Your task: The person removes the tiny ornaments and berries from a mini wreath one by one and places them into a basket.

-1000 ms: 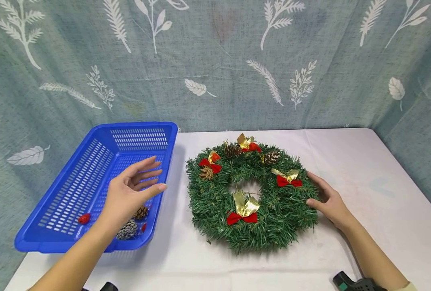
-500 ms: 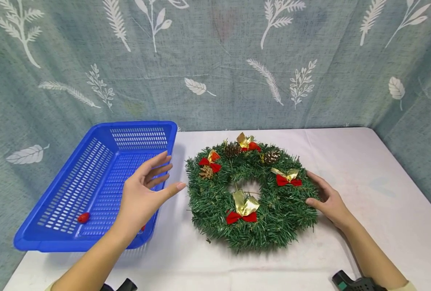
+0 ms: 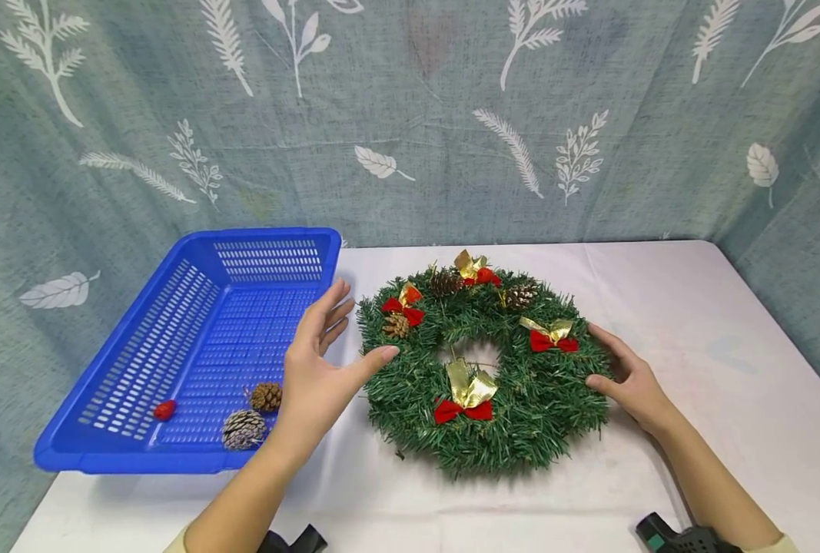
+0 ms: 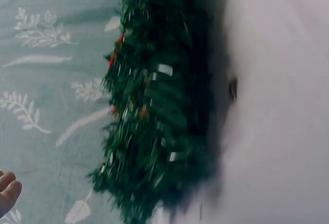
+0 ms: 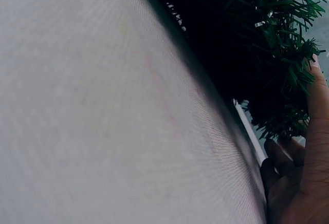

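A green Christmas wreath (image 3: 548, 415) lies flat on the white table, dressed with several red-and-gold bows (image 3: 463, 411) and pine cones (image 3: 520, 296). My right hand (image 3: 631, 388) holds its right edge, the thumb on the near side and the fingers curled at the outer rim; the right wrist view shows the thumb (image 5: 317, 126) against the greenery. On the opposite side, my left hand (image 3: 320, 384) is spread with thumb and fingers apart, the thumb tip right at the wreath's left edge. Fingertips (image 4: 7, 190) of that hand show in the left wrist view, beside the blurred wreath (image 4: 159, 95).
At the left stands a blue plastic basket (image 3: 126, 463) holding two pine cones (image 3: 244, 428) and a red berry-like piece (image 3: 164, 410). A patterned curtain (image 3: 423, 115) hangs behind the table. A dark crumb (image 3: 400, 455) lies before the wreath.
My left hand has moved right, from over the basket to the wreath's left edge, uncovering the pine cones in the basket. The right hand and the wreath have stayed in place.
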Motion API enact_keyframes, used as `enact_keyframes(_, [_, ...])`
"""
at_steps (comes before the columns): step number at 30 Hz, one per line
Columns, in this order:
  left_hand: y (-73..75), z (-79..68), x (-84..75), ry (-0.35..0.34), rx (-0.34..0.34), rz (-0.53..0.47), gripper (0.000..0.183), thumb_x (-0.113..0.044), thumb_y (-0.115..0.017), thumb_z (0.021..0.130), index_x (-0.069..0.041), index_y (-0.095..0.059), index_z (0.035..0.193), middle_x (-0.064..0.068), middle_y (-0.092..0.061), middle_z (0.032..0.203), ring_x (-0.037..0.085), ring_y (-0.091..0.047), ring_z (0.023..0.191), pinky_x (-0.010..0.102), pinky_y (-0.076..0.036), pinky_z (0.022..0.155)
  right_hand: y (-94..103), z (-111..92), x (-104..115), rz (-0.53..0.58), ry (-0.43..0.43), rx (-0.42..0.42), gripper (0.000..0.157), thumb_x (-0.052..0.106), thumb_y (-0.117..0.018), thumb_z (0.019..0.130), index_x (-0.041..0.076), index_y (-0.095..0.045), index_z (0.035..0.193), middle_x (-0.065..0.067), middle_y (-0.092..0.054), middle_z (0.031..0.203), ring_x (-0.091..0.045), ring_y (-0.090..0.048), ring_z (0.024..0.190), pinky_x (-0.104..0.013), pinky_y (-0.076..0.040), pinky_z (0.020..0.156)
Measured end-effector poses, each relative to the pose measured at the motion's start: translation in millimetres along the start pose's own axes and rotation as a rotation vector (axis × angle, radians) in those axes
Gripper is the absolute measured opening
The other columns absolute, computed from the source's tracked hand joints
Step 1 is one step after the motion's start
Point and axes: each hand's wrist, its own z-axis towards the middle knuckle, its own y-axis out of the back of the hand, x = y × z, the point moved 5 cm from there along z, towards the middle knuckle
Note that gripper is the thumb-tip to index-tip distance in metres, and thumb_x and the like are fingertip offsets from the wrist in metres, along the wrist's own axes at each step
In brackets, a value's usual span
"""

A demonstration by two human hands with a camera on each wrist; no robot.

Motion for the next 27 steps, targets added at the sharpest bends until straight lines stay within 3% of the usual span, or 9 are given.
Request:
enact_keyframes(11, [-28.6,1.6,19.1,0.102,-0.092,-0.15,0.081,-0.009,-0.079,0.076,-0.014,-0.037,0.145,-0.001,-0.043,0.145,0.015,-0.041,0.133,0.027,-0.034,0.111,0.3,0,0,-0.001,-0.003,0.003,0.073,-0.004,-0.062,0.087,0.006,-0.025,0.149,0.02,-0.031,0.144,0.012,-0.028,0.129,-0.002,-0.026,0.1])
enact_keyframes(19, [-42.0,10.5,40.0,0.174,-0.169,-0.115,0.083,-0.018,-0.082,0.074,-0.013,-0.038,0.144,0.004,-0.04,0.147,0.019,-0.035,0.136,0.04,-0.023,0.116,0.0,-1,0,-0.004,-0.006,0.003,0.073,-0.004,-0.062,0.087,0.007,-0.025,0.149,0.019,-0.031,0.145,0.012,-0.028,0.129,-0.002,-0.027,0.1])
enact_keyframes(27, [-48.0,12.3,59.8,0.207,-0.178,-0.056,0.086,-0.025,-0.083,0.072,-0.014,-0.038,0.145,0.005,-0.04,0.146,0.021,-0.033,0.137,0.042,-0.024,0.116,0.3,0,-1,-0.007,-0.001,0.0,0.073,-0.004,-0.062,0.087,0.007,-0.026,0.149,0.02,-0.032,0.144,0.011,-0.028,0.129,-0.002,-0.028,0.1])
